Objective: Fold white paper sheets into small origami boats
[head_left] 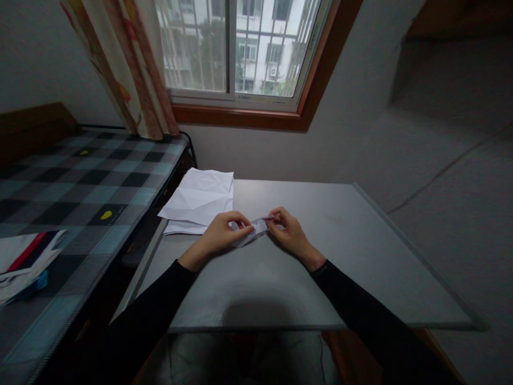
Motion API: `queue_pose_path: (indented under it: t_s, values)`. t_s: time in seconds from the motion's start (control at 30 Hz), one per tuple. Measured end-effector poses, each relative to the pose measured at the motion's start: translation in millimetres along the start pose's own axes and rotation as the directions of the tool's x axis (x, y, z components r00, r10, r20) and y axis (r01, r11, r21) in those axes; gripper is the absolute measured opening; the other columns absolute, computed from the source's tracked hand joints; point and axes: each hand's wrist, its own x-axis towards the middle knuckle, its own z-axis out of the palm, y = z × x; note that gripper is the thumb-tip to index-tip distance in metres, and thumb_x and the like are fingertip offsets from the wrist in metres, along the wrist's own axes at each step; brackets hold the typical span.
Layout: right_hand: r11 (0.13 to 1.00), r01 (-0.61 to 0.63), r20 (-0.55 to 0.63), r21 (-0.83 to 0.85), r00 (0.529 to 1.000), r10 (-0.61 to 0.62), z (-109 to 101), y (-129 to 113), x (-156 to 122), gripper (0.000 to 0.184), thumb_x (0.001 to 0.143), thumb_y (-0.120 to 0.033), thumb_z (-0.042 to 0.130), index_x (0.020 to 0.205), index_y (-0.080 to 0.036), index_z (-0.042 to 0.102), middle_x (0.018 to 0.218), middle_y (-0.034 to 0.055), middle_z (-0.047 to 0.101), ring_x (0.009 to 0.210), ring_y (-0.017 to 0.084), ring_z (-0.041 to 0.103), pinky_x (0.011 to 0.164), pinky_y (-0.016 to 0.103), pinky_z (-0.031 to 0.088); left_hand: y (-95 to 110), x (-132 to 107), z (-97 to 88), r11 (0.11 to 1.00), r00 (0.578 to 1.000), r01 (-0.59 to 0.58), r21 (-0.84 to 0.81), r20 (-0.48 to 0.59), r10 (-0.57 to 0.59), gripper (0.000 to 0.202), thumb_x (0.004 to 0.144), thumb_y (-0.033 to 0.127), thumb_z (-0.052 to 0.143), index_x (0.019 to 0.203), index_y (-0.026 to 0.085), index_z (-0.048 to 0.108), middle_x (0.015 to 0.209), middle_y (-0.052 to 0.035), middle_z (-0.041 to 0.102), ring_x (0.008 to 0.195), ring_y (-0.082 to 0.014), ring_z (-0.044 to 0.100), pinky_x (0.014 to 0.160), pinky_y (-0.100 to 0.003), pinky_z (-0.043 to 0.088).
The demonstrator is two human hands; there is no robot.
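Note:
A small folded piece of white paper (259,226) is held between my two hands, just above the table. My left hand (225,231) pinches its left part between thumb and fingers. At its right end, my right hand (289,231) grips a narrow tip of the paper with thumb and fingertips. Part of the paper hides behind my left fingers. Beside my left hand lies a stack of creased white sheets (200,198), with fold lines across the top one.
The light table (340,240) stands against the wall below a window (248,48). A bed with a checked cover (88,187) runs along the left, with a striped folded item (28,262) on it. A patterned curtain (132,69) hangs by the window.

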Motion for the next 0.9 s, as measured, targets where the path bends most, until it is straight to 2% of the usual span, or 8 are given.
queue_pose_path:
  t_s: [0.13, 0.2, 0.27, 0.4, 0.63, 0.7, 0.77, 0.9]
  values:
    - [1.0, -0.011, 0.003, 0.028, 1.0, 0.011, 0, 2, -1, 0.016, 0.106, -0.041, 0.069, 0.109, -0.027, 0.061, 0.087, 0.0006, 0.076, 0.08, 0.022, 0.074, 0.072, 0.033, 0.056, -5, 1, -4.8, 0.994, 0.994, -0.105, 0.005, -0.018, 0.105, 0.009, 0.097, 0.028, 0.077, 0.093, 0.023, 0.083, 0.117, -0.0082, 0.08, 0.111, -0.025, 0.075, 0.104, -0.042, 0.057]
    - [0.999, -0.011, 0.008, 0.041, 1.0, 0.011, 0, 1, -1, 0.016, 0.105, -0.04, 0.07, 0.109, -0.027, 0.062, 0.091, 0.0016, 0.076, 0.084, 0.022, 0.075, 0.075, 0.034, 0.057, -8, 1, -4.4, 0.991, 0.991, -0.129, 0.036, -0.031, 0.13, 0.009, 0.099, 0.026, 0.073, 0.096, 0.023, 0.08, 0.128, -0.0095, 0.077, 0.12, -0.0257, 0.073, 0.106, -0.042, 0.057]
    - [0.998, -0.01, 0.009, 0.062, 1.0, 0.009, 2, 1, 0, 0.017, 0.104, -0.04, 0.072, 0.108, -0.026, 0.062, 0.093, 0.0023, 0.075, 0.087, 0.022, 0.075, 0.077, 0.034, 0.058, -10, 0, -2.0, 0.995, 0.995, -0.096, 0.038, -0.033, 0.097, 0.012, 0.105, 0.029, 0.066, 0.102, 0.022, 0.076, 0.13, -0.0109, 0.076, 0.116, -0.0248, 0.074, 0.099, -0.04, 0.059]
    - [0.989, -0.017, 0.026, 0.146, 1.0, 0.014, 4, 1, 1, 0.024, 0.101, -0.042, 0.078, 0.108, -0.026, 0.062, 0.099, 0.0035, 0.076, 0.091, 0.022, 0.075, 0.085, 0.037, 0.061, -14, -2, 3.4, 0.999, 1.0, -0.01, 0.041, -0.002, 0.01, 0.019, 0.112, 0.036, 0.056, 0.114, 0.022, 0.07, 0.121, -0.0104, 0.078, 0.097, -0.0228, 0.075, 0.087, -0.038, 0.061]
    - [0.968, -0.149, 0.151, 0.203, 0.981, 0.12, 4, -3, -1, 0.065, 0.076, -0.048, 0.103, 0.128, -0.026, 0.07, 0.108, 0.0043, 0.079, 0.088, 0.022, 0.074, 0.079, 0.034, 0.062, -11, -3, 3.1, 0.984, 0.996, -0.091, 0.154, 0.036, 0.086, 0.019, 0.113, 0.035, 0.053, 0.117, 0.022, 0.068, 0.11, -0.0078, 0.075, 0.092, -0.0226, 0.071, 0.086, -0.037, 0.057]
    - [0.962, -0.169, 0.168, 0.216, 0.977, 0.134, 5, -6, -1, 0.062, 0.074, -0.049, 0.104, 0.123, -0.025, 0.073, 0.111, 0.0052, 0.079, 0.092, 0.023, 0.075, 0.08, 0.035, 0.062, -9, -4, 2.8, 0.982, 0.995, -0.097, 0.161, 0.044, 0.091, 0.02, 0.113, 0.035, 0.053, 0.116, 0.022, 0.068, 0.11, -0.0076, 0.075, 0.091, -0.0221, 0.07, 0.085, -0.037, 0.056]
    - [0.96, -0.194, 0.173, 0.203, 0.972, 0.16, 7, -9, 0, 0.051, 0.079, -0.05, 0.1, 0.115, -0.023, 0.077, 0.106, 0.0055, 0.08, 0.091, 0.023, 0.075, 0.08, 0.035, 0.062, -7, -4, 2.8, 0.982, 0.994, -0.102, 0.159, 0.051, 0.095, 0.02, 0.114, 0.034, 0.052, 0.117, 0.022, 0.068, 0.111, -0.0073, 0.075, 0.093, -0.0219, 0.07, 0.087, -0.036, 0.055]
    - [0.967, -0.208, 0.102, 0.149, 0.976, 0.194, 8, -11, 1, 0.038, 0.088, -0.053, 0.092, 0.102, -0.021, 0.078, 0.09, 0.0035, 0.078, 0.078, 0.02, 0.071, 0.073, 0.033, 0.057, -4, -5, 2.8, 0.988, 0.995, -0.084, 0.129, 0.054, 0.078, 0.021, 0.114, 0.036, 0.052, 0.118, 0.022, 0.068, 0.111, -0.0069, 0.075, 0.096, -0.0218, 0.071, 0.089, -0.036, 0.054]
